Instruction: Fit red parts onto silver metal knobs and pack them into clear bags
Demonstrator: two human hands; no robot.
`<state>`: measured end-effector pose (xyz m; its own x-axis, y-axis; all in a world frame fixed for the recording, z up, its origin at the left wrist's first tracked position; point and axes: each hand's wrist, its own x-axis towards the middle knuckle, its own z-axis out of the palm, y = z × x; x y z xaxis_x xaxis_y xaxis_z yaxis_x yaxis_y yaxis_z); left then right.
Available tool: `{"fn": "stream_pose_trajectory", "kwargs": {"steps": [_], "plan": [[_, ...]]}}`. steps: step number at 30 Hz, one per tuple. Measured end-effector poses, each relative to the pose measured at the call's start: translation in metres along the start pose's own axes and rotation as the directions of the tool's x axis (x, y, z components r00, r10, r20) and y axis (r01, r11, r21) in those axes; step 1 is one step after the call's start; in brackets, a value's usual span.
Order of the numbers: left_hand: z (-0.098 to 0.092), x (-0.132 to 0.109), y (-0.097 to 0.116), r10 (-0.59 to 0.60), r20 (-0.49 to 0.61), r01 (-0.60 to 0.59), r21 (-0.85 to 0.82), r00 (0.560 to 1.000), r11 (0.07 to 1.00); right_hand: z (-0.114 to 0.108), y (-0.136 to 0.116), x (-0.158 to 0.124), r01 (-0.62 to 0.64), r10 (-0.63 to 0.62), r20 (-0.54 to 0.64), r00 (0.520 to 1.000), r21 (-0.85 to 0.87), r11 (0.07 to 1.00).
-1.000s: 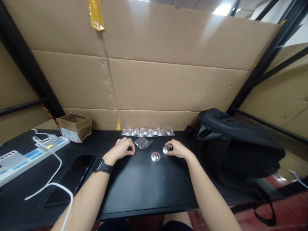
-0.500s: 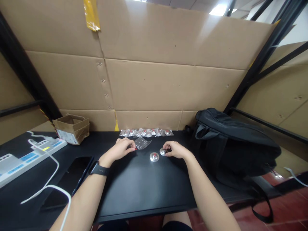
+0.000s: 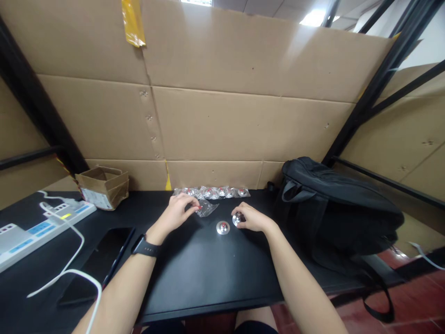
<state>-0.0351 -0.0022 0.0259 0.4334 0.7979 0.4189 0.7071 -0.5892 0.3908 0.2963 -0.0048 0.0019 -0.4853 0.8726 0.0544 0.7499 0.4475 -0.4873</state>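
Note:
My left hand (image 3: 180, 212), a dark watch on its wrist, pinches a small red piece (image 3: 199, 208) between thumb and fingers. Right beside those fingertips lies a crumpled clear plastic bag (image 3: 210, 209). My right hand (image 3: 253, 217) grips a shiny silver disc (image 3: 235, 220) by its edge; the disc is tilted and partly covered by the fingers. Just left of it, a second silver disc with a red centre (image 3: 223, 228) lies flat on the black table (image 3: 212, 273). Several similar discs in clear bags (image 3: 210, 192) form a row along the cardboard wall.
A black backpack (image 3: 340, 208) fills the right side. On the left are a white power strip (image 3: 45, 229) with a white cable (image 3: 74, 232), a dark phone-like slab (image 3: 99, 260) and an open cardboard box (image 3: 104, 185). A cardboard wall (image 3: 215, 125) closes off the back.
My left hand has raised the small red piece slightly, up and towards the plastic bag. In my right hand the silver disc has tipped up a little. The flat disc stays put.

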Motion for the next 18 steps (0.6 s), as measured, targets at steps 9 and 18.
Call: {"fn": "stream_pose_trajectory", "kwargs": {"steps": [9,18], "plan": [[0.015,0.001,0.015,-0.055,-0.099,0.059,0.045,0.994,0.997,-0.001,0.003,-0.001,0.017,-0.017,-0.001,1.000,-0.091,0.996],[0.021,0.001,0.031,-0.127,-0.089,0.123,-0.042,0.988,0.991,-0.003,-0.023,-0.001,0.067,-0.062,-0.281,0.958,0.009,0.998]]}}
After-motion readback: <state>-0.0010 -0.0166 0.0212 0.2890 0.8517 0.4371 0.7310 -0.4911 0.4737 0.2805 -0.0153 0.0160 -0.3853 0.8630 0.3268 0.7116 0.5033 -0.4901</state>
